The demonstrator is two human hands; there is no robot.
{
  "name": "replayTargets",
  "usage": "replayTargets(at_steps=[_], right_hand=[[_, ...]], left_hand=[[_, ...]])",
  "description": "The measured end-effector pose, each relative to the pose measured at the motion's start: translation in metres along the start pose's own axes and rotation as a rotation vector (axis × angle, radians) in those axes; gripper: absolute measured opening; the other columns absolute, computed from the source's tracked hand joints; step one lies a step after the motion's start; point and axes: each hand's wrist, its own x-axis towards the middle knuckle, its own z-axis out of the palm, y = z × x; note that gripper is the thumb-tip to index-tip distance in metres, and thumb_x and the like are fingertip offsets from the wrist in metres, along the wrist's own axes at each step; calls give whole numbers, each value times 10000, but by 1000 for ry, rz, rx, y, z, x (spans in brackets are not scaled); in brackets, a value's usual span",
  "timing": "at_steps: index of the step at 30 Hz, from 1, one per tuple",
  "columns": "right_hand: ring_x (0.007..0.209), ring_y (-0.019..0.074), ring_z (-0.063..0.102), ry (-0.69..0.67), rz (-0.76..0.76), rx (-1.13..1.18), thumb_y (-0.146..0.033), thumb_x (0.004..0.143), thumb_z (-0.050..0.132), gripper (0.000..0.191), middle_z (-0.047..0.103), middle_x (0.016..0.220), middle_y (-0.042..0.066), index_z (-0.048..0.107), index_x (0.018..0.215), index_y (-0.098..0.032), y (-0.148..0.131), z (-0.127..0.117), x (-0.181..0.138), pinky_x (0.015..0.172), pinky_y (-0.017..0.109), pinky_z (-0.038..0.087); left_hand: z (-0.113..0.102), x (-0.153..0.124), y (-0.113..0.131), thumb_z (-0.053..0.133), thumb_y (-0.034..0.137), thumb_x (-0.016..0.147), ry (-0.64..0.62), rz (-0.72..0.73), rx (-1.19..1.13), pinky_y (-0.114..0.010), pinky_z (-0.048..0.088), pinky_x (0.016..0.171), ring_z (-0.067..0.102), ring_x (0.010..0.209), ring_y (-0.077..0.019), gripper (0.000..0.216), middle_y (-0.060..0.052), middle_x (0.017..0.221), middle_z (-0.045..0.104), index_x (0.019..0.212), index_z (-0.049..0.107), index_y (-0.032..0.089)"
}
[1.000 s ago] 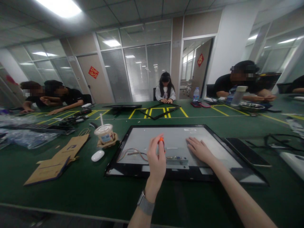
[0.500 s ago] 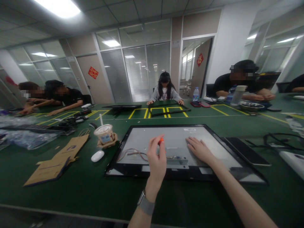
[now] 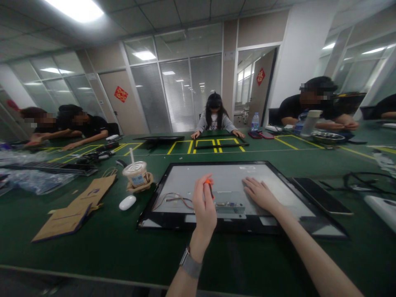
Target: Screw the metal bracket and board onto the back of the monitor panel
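Note:
My left hand (image 3: 204, 208) is closed around an orange-and-black screwdriver (image 3: 208, 182), held upright over the left part of a metal bracket. Its tip is hidden behind my fingers. The bracket (image 3: 232, 211) carries connector ports and sits on the grey back of a flat display panel (image 3: 222, 175) with a black frame, lying on the table in front of me. Thin wires (image 3: 179, 197) curve over the panel to the left of that hand. My right hand (image 3: 260, 193) rests flat on the panel's right half, fingers spread, holding nothing.
Left of the panel are a drink cup (image 3: 136, 175) in a holder, a white oval case (image 3: 127, 203) and a paper bag (image 3: 77, 210). A black phone-like slab (image 3: 321, 196) and cables (image 3: 361, 181) lie right. Across the table, a person (image 3: 213, 115) touches a black frame (image 3: 221, 145).
The orange screwdriver handle has turned slightly in my left fingers, showing more of its black part. My right hand stays put on the panel.

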Motion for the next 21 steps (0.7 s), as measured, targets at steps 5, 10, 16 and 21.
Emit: replayTargets(at_steps=[5,10,16,21], right_hand=[[1389,284,362,18,-1,15,-364,972,271,508,422,1511,93,473,1419,-231,1,1,0,1105,552,285],[1393,286,355,20,-4,11,-370,976,254,518,417,1515,89,470,1424,-225,1,1,-1,1108,547,286],[1392,290,355,26,-5,25,-369,976,264,509,429,1508,88,475,1421,-241,0,-2,-1,1105,553,289],[1394,292,350,5,-4,19,-361,975,260,518,416,1514,96,466,1428,-218,-2,-4,-2,1105,558,287]], left_hand=[[0,1,-2,522,373,938,12,14,79,-313,508,831,587,927,-182,261,-78,1032,567,1059,682,205],[1,1,-2,468,340,965,-4,1,53,-295,506,816,605,888,-162,281,-65,997,595,1140,653,220],[2,-1,-5,340,354,1011,-68,-85,-66,-304,522,799,634,1032,-197,364,-112,1147,656,1227,589,200],[1,0,-6,503,326,949,-32,12,48,-308,515,805,615,877,-169,258,-74,998,626,1125,656,215]])
